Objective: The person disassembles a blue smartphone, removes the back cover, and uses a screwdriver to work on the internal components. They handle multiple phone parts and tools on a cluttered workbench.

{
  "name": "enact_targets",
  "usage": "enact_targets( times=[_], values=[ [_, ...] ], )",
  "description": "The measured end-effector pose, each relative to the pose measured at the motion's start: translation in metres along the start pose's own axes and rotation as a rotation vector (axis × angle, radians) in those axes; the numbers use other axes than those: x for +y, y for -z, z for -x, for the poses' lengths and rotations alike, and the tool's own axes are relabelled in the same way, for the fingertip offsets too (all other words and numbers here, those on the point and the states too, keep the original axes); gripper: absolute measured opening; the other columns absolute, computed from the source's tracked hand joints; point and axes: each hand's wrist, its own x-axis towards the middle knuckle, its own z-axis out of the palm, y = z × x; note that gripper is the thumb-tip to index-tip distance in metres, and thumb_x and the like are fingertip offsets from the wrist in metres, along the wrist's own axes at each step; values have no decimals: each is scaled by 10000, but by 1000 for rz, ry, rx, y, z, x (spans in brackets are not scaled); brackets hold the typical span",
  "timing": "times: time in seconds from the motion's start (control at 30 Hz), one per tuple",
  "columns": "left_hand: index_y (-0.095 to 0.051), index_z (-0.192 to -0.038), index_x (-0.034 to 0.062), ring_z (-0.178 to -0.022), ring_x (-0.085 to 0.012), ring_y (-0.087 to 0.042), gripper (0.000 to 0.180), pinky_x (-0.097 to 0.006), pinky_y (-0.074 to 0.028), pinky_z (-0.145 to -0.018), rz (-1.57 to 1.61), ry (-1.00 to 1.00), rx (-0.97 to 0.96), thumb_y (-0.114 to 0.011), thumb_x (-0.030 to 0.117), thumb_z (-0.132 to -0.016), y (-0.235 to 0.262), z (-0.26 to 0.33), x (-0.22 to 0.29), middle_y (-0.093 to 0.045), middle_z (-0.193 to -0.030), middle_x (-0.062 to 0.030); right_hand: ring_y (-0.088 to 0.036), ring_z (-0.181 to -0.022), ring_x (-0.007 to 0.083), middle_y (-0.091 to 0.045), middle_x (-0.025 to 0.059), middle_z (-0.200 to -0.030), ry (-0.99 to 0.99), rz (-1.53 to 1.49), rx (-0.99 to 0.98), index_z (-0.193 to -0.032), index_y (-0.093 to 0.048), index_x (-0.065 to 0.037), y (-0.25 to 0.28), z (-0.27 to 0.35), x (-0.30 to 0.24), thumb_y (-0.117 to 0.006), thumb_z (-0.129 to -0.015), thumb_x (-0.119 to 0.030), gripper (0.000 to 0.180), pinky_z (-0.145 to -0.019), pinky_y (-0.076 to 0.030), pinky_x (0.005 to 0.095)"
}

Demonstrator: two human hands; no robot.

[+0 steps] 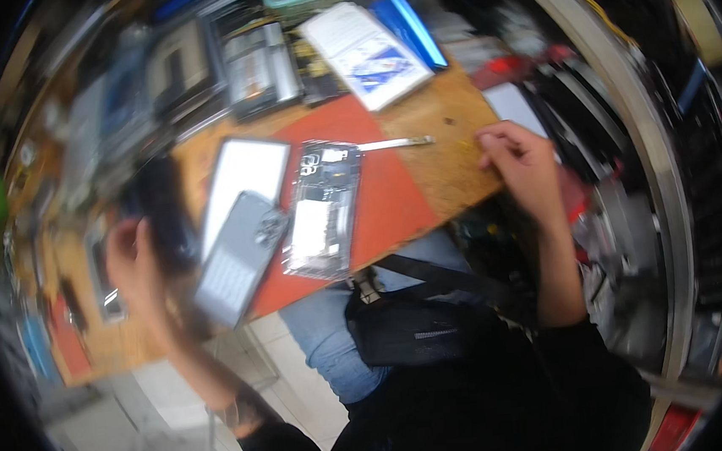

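Fingers [496, 132] of the right hand [529, 170] curl loosely near the table [449, 163], their grip unclear; the blurred left hand [133, 256] is half open, seemingly empty. Between them, on the red mat [389, 202], lies the opened phone [318, 220], camera end away from the person, long axis leaning slightly right; the grey phone [240, 256] slants further right.

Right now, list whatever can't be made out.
In the head view:
Left hand: motion blur hides whether it grips anything.
Right hand: curl and blur hide any grip.
White panel: the grey phone covers its lower part.
Teal basket: cut off by the upper edge.
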Motion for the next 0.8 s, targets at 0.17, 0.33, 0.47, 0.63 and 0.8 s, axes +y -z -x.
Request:
enact_targets(
  times=[0.17, 0.33, 0.47, 0.63, 0.8],
  values=[
    [-745, -1275, 22, -1046, -189, -717, 358, -348, -568, -941, -121, -27, 43, -776, 300, -1053, -2, 24, 55, -780, -1164, -98, -699, -698, 79, -731, 35, -742, -52, 276, 150, -998, -785, 5, 25, 42, 21, -723, -1069, -160, 190, -617, -513, 279],
    [-716, -1306, -1, -1201, -269, -692, 491, -404, -517, -1069, 45, -228, -234, -891, 192, -890, 9, 104, 113, -747, -1297, -133, -685, -680, 154, -722, 96, -764, 72, 208, 161, -1035, -765, 12, 5, 25, -9, -743, -1043, -134, 148, -664, -535, 304],
    [-673, -1418, 86, -1393, -420, -587, 742, -509, -460, -1150, -294, -355, -328, -964, 340, -784, -4, 122, 135, -630, -1517, -191, -734, -960, 267, -759, 139, -1034, 552, 354, 12, -1186, -746, -6, -33, -18, -42, -785, -978, -106, 234, -856, -560, 357],
    [-653, -1452, 102, -1417, -429, -568, 779, -524, -445, -1172, -285, -290, -328, -951, 393, -794, -8, 117, 138, -608, -1533, -207, -499, -1459, 421, -557, 220, -1528, 625, 773, -35, -1442, -635, -71, -95, -75, -53, -888, -881, -277, 649, -1169, -412, 563],
    [-649, -1445, 81, -1391, -432, -584, 763, -515, -473, -1154, -211, -265, -343, -946, 374, -805, -7, 114, 133, -626, -1503, -216, -493, -1455, 441, -526, 241, -1532, 518, 744, 1, -1432, -646, -91, -112, -87, -39, -875, -875, -250, 623, -1177, -409, 576]
  ],
)
